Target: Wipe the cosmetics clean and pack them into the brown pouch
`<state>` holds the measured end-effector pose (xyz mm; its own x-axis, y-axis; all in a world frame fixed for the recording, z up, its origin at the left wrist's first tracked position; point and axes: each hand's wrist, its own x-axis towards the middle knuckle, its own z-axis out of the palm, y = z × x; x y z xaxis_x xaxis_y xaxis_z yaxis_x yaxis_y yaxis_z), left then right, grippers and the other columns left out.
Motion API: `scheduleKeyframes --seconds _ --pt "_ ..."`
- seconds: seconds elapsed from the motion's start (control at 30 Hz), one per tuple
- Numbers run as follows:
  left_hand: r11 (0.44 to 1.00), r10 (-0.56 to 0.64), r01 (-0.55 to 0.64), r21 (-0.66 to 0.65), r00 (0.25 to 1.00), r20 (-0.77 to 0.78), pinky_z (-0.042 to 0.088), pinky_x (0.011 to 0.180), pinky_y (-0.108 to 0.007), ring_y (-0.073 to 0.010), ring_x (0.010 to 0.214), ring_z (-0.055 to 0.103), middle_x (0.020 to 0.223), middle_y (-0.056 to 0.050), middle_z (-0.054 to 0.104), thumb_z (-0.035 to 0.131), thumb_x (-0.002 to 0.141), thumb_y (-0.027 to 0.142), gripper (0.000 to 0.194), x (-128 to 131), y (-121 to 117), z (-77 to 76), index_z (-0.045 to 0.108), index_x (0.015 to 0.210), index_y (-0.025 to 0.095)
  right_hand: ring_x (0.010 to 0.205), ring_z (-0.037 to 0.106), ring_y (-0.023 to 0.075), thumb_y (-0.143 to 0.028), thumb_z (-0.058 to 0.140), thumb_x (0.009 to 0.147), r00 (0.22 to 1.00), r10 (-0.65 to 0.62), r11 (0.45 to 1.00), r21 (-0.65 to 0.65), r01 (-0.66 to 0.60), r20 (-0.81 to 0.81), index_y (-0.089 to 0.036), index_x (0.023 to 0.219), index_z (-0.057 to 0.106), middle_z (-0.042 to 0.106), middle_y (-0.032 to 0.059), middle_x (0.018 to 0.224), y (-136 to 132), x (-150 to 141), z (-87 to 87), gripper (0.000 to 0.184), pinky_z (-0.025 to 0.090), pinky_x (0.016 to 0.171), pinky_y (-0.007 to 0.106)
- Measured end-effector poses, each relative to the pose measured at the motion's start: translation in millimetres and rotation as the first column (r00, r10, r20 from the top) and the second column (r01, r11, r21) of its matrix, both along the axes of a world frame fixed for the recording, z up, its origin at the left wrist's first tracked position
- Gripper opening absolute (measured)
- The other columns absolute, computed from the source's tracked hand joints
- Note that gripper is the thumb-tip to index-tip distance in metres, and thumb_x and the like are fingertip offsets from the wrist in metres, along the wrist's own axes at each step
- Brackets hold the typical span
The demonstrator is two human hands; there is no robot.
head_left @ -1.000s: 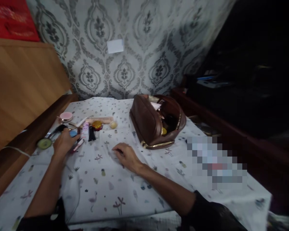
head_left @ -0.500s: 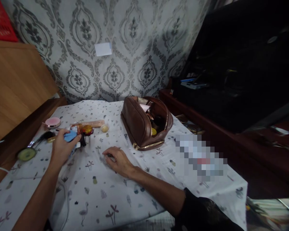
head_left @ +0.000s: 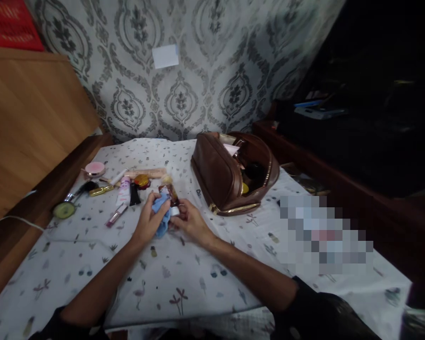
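My left hand is closed around a crumpled light-blue cloth. Against the cloth is a small brown bottle with a white cap, its cap end pointing toward me. The fingers of my right hand pinch at the cap end, partly hidden behind it. To the left of my hands lie a pink-and-white tube, a black tube, a lip gloss tube and a round amber container.
An unzipped brown cosmetic bag stands right of centre, with items inside. A pink compact, a black-bristled brush, a gold tube and a green round item lie at the left. A white cable crosses the left edge.
My left hand, with the blue cloth, has come away from the cosmetics toward the middle and brought the brown bottle along. The fingers of my right hand have met it there.
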<state>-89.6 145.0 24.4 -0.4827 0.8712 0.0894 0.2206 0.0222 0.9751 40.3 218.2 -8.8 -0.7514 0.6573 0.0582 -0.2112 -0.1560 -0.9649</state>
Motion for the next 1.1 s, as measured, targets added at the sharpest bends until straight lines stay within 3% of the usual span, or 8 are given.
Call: scheduleKeyframes --seconds 0.1,0.23,0.43,0.6,0.77,0.93,1.1 --pt "0.999 -0.045 0.048 0.015 0.991 -0.128 0.049 0.073 -0.026 -0.0169 0.08 0.061 0.092 -0.001 0.063 0.064 0.083 0.043 0.031 -4.1 1.0 -6.2 0.057 0.107 0.025 0.06 0.062 0.0116 -0.047 0.078 0.069 0.999 -0.035 0.997 -0.063 0.035 -0.001 -0.022 0.1 0.049 0.061 -0.0037 0.077 3.8 0.3 2.4 0.049 0.048 0.053 0.023" --pt "0.997 -0.031 0.054 0.064 0.948 -0.318 0.046 0.094 -0.034 -0.0225 0.102 0.06 0.105 -0.006 0.065 0.061 0.083 0.033 0.024 -11.4 3.7 -11.8 0.063 0.105 0.024 0.062 0.065 0.0136 -0.051 0.078 0.068 0.998 -0.058 0.994 -0.087 0.058 0.005 -0.021 0.098 0.052 0.063 -0.0029 0.075 5.6 2.9 4.5 0.05 0.048 0.053 0.024" --pt "0.996 -0.038 0.064 0.058 0.929 -0.369 0.046 0.092 -0.035 -0.0234 0.101 0.062 0.104 -0.007 0.066 0.059 0.084 0.032 0.022 -16.5 4.2 -14.1 0.066 0.103 0.023 0.057 0.064 0.0146 -0.055 0.071 0.074 0.99 -0.113 0.992 -0.052 0.118 0.082 -0.019 0.101 0.053 0.063 -0.0036 0.067 9.1 2.5 -0.5 0.049 0.046 0.05 0.025" --pt "0.995 -0.021 0.065 0.078 0.88 -0.475 0.048 0.083 -0.031 -0.0212 0.089 0.062 0.092 -0.005 0.065 0.057 0.087 0.032 0.017 -16.5 1.3 -6.8 0.068 0.094 0.021 0.051 0.057 0.0142 -0.046 0.061 0.082 0.953 -0.218 0.959 0.226 0.169 0.21 -0.017 0.11 0.061 0.061 -0.003 0.061 12.4 8.1 1.2 0.04 0.045 0.051 0.026" --pt "0.979 0.076 0.066 0.192 0.759 -0.646 0.05 0.086 -0.032 -0.0202 0.094 0.061 0.098 -0.006 0.061 0.052 0.091 0.028 0.024 -15.2 -3.1 -3.3 0.069 0.107 0.022 0.07 0.06 0.0149 -0.031 0.06 0.081 0.916 -0.35 0.801 0.57 0.184 0.195 -0.018 0.112 0.067 0.072 0.0059 0.1 6.1 13.8 10.0 0.034 0.049 0.066 0.028" --pt "0.979 0.02 0.157 0.129 0.558 -0.83 0.05 0.085 -0.03 -0.0196 0.1 0.059 0.109 -0.008 0.057 0.048 0.093 0.025 0.03 -15.2 -5.5 -10.2 0.068 0.116 0.025 0.073 0.06 0.0162 -0.028 0.058 0.082 0.912 -0.343 0.767 0.627 0.132 0.227 -0.017 0.114 0.067 0.072 0.0062 0.097 2.1 14.2 13.7 0.035 0.05 0.069 0.029" --pt "0.997 0.035 0.045 0.068 0.516 -0.856 0.051 0.086 -0.032 -0.0213 0.101 0.058 0.109 -0.008 0.055 0.048 0.089 0.018 0.037 -30.3 -3.1 -11.0 0.067 0.12 0.024 0.077 0.061 0.0163 -0.025 0.06 0.081 0.912 -0.346 0.729 0.675 0.113 0.22 -0.02 0.116 0.065 0.07 0.0064 0.102 3.4 14.3 8.9 0.035 0.05 0.073 0.03"
